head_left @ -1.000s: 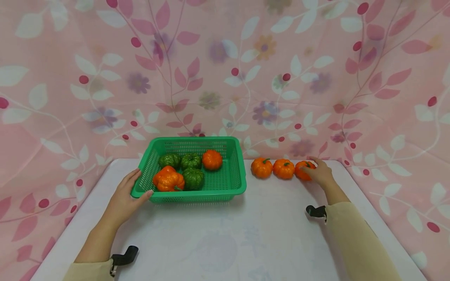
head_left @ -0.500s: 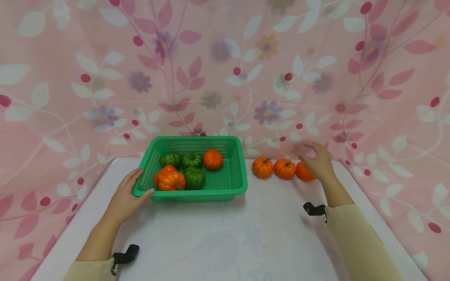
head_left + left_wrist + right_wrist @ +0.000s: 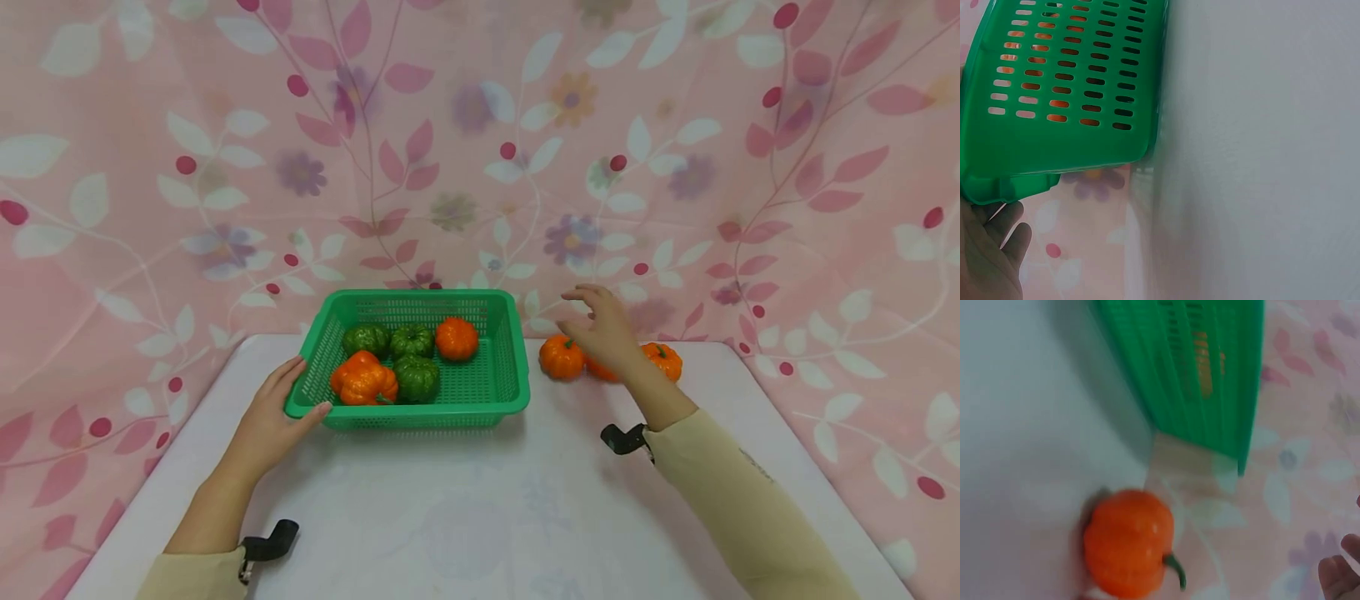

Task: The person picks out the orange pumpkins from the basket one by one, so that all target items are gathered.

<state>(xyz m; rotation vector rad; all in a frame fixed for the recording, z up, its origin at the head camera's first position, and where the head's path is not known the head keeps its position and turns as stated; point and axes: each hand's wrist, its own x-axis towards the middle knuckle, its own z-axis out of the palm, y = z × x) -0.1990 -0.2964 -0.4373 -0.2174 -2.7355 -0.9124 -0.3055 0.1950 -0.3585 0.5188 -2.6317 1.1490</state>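
Observation:
A green plastic basket (image 3: 483, 367) with slotted walls stands at the back of the table. In it are three small green pumpkins (image 3: 417, 379), an orange pumpkin (image 3: 457, 339) at the back right, and lumpy orange fruit (image 3: 364, 379) at the front left. My left hand (image 3: 266, 425) rests at the basket's left front corner, thumb on the front rim and fingers along the left side. Right of the basket, three small orange pumpkins (image 3: 562, 358) sit in a row. Above the row, my right hand (image 3: 609, 333) holds nothing, thumb and fingers apart; it partly hides the middle pumpkin.
A white cloth (image 3: 450, 517) covers the table. Behind it hangs a pink floral curtain (image 3: 465, 167), close to the basket and the pumpkin row. Each wrist carries a black camera mount (image 3: 272, 542).
My right hand has let go of the rightmost pumpkin, lifted, and moved left over the row. That pumpkin sits at the row's right end. My left hand stays at the basket.

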